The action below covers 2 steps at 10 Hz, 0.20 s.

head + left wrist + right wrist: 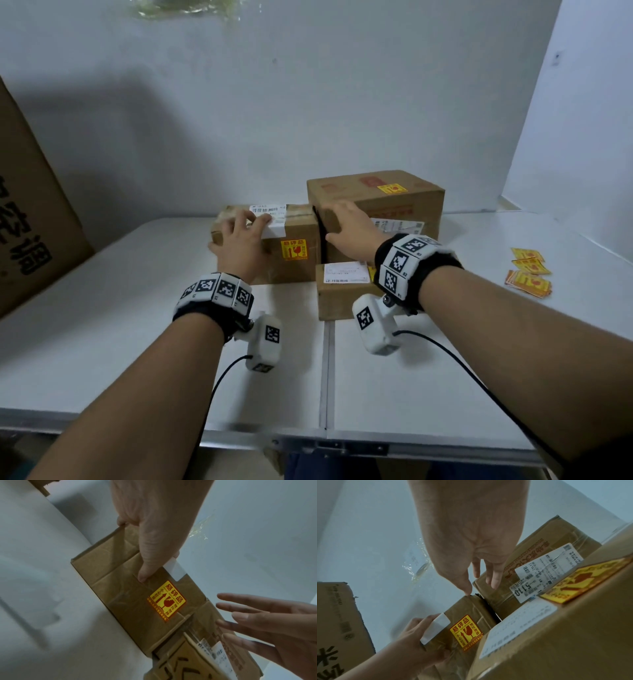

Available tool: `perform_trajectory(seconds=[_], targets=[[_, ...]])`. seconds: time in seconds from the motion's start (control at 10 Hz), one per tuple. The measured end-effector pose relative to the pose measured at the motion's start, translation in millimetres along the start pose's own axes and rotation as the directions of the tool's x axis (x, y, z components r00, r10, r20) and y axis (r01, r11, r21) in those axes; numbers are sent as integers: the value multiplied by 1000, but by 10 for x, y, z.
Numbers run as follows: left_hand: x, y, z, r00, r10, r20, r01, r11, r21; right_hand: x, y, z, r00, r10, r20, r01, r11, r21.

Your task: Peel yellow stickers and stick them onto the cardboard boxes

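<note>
Small box (337, 294) sat nearest on the white tabletop (428, 370), white label on top, a yellow sticker edge showing at its right, partly behind the right wrist.

Left box (291, 246) stood just behind and to the left of it, touching or nearly touching; one yellow sticker (294, 249) was stuck flat on its front face, also seen from the left wrist (166, 601) and right wrist (466, 632) views. A white shipping label (270, 219) wrapped over its top front edge.

Left hand (239, 240) lay over the left box's top left part, fingers across the top and label, thumb down the front face (145, 566). Grip: narrow, holding the left box between thumb and fingers.

Right hand (349, 229) rested at the near left corner of the big box (404, 202), fingers spread and fairly straight; the thumb tip touched the left box's top right corner (467, 589). Grip: wide, holding nothing, laid against cardboard.

Big box stood farthest back, right of the left box with a dark gap between them. A yellow sticker (391, 188) sat on its top, a white label (399, 226) on its front.

Off to the right, well apart from the boxes, a loose pile of yellow stickers (529, 274) lay on the tabletop.

At far left a large carton (30, 219) with black print leaned at the tabletop's edge. White wall (308, 102) behind.
</note>
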State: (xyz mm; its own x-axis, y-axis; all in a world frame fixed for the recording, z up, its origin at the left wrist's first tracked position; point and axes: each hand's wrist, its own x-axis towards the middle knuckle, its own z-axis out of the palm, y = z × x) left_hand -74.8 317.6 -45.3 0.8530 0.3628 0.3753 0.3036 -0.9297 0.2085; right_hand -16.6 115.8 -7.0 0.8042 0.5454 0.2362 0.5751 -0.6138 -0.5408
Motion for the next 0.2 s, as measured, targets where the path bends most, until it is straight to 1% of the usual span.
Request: perform_trajectory(seconds=[0.1, 0.2], targets=[[20, 105, -18, 998, -36, 52, 36, 999, -2, -41, 108, -66, 1000, 18, -4, -18, 1000, -16], [113, 150, -127, 995, -33, 91, 29, 999, 38, -15, 207, -179, 999, 31, -17, -32, 999, -34]])
